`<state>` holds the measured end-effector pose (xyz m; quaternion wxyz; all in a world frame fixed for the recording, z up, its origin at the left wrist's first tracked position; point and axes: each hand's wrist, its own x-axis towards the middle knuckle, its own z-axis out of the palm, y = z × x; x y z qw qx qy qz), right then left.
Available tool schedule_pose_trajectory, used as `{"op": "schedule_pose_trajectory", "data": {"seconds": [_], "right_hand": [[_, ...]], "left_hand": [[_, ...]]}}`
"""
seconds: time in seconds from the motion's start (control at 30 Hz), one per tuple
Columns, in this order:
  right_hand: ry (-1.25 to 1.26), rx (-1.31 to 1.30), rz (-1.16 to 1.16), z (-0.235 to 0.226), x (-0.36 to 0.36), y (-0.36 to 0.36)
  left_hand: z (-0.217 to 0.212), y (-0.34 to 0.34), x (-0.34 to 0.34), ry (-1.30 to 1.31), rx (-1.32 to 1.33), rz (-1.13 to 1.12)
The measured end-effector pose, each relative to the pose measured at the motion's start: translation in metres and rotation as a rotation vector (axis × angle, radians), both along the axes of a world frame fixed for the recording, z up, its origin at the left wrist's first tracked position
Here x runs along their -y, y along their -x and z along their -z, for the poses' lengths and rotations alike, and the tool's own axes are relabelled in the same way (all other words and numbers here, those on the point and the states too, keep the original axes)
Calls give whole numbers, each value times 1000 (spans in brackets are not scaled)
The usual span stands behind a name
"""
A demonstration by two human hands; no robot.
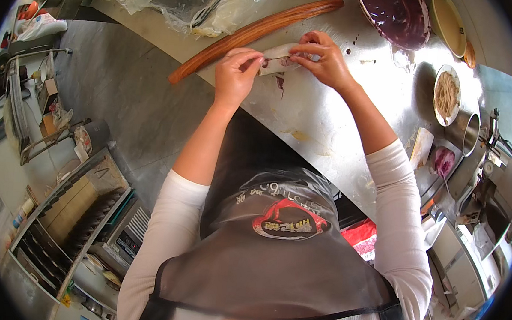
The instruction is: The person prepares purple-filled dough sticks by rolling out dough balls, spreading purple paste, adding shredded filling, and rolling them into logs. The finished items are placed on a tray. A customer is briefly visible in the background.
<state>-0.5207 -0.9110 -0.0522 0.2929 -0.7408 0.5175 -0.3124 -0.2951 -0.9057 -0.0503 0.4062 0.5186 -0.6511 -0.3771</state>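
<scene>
Head view: pale dough piece (pixel 279 52) at the metal bench (pixel 325 120), between the two hands, on the near side of the long wooden rolling pin (pixel 257 32). Fully resting or slightly lifted: cannot tell. Left hand (pixel 238 69) has thumb and fingertips nearly together, pinching the dough's left end; right hand (pixel 321 58) curled, thumb and fingertips drawn close on its right end. Dark filling (pixel 285 60) shows along the wearer's side, so the seam there looks unclosed. Judgement: pinch in small, even bites, working from the ends toward the middle; tuck filling inward first, since smears on the edge would likely weaken the join. Light, matched pull from both hands; soft dough may tear if stretched. Best kept clear of the dark scrap (pixel 280 85) just beside it.
</scene>
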Motion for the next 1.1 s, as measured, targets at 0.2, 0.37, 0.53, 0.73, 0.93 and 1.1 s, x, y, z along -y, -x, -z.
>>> {"op": "schedule_pose_trajectory", "data": {"seconds": [0.2, 0.37, 0.53, 0.73, 0.93, 1.1], "right_hand": [[-64, 30, 77, -7, 4, -18], [-518, 387, 143, -19, 7, -12], [-310, 114, -39, -14, -6, 21], [-189, 176, 52, 21, -27, 16], [-57, 270, 371, 25, -32, -10], [-684, 743, 555, 9, -38, 7]], "left_hand": [[0, 27, 7, 20, -59, 8], [6, 40, 7, -78, 27, -52], [16, -1, -10, -90, -343, 23], [36, -12, -22, 311, 302, 66], [29, 23, -18, -117, -192, -135], [12, 7, -2, -682, -589, -96]]}}
